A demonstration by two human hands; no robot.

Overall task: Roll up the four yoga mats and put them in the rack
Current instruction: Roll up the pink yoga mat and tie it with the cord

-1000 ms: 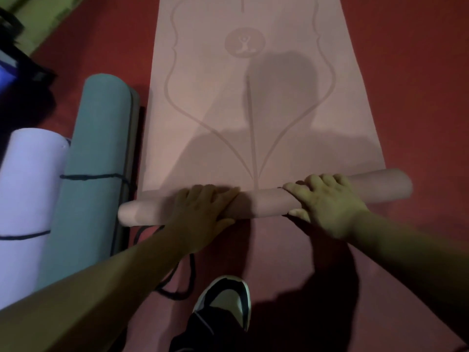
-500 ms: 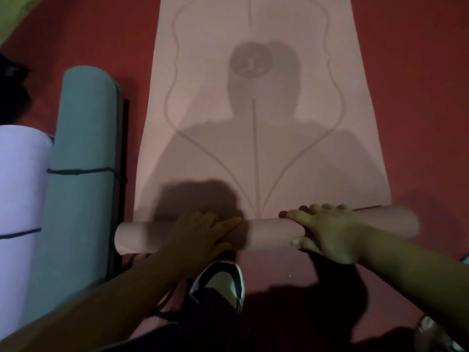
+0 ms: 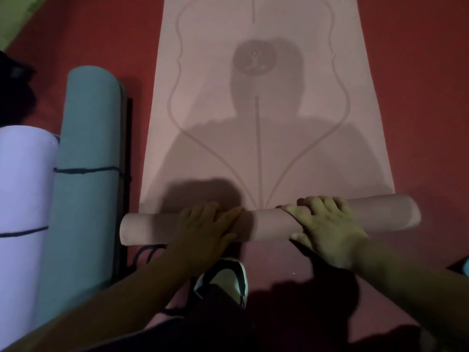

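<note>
The right hand point(image 3: 327, 224) curls over the rolled end of the pink mat point(image 3: 266, 226), thumb on the near side. The left hand point(image 3: 205, 224) lies on it too, but in shadow; clasping or pressing, I can't tell. The rest lies flat on the floor point(image 3: 418, 97). Left of it lie a rolled teal mat point(image 3: 86, 174) and a pale mat point(image 3: 22, 186).

Left hand point(image 3: 206, 224): palm down, fingers straight, pressing mat roll point(image 3: 266, 224) | Right hand point(image 3: 327, 229): fingers curled over it, thumb near side | Forearms: converging from lower corners
</note>
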